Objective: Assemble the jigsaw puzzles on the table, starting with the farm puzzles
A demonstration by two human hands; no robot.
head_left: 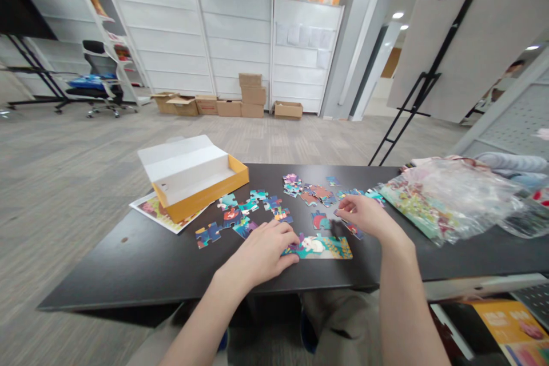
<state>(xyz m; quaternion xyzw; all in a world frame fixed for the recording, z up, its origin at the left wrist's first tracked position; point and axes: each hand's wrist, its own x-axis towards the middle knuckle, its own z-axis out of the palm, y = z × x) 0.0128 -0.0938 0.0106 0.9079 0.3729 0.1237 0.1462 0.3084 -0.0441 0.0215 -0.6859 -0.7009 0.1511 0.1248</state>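
Near the table's front edge lies a joined strip of puzzle pieces (326, 247) with a white rabbit on it. My left hand (272, 249) rests on the strip's left end, its fingers bent and spread a little. To the right, above the strip, my right hand (360, 214) has thumb and fingers pinched; a small dark edge shows at the fingertips, too small to make out. A red and teal piece (319, 220) lies just left of my right hand. Loose pieces (249, 206) are spread beyond my left hand, and more (317, 193) lie at the back middle.
An open yellow box (206, 189) with a white inside stands at the table's left, over a printed sheet (150, 211). Clear plastic bags (454, 200) with printed items lie on the right of the black table (128, 263). An open drawer (484, 326) is below right.
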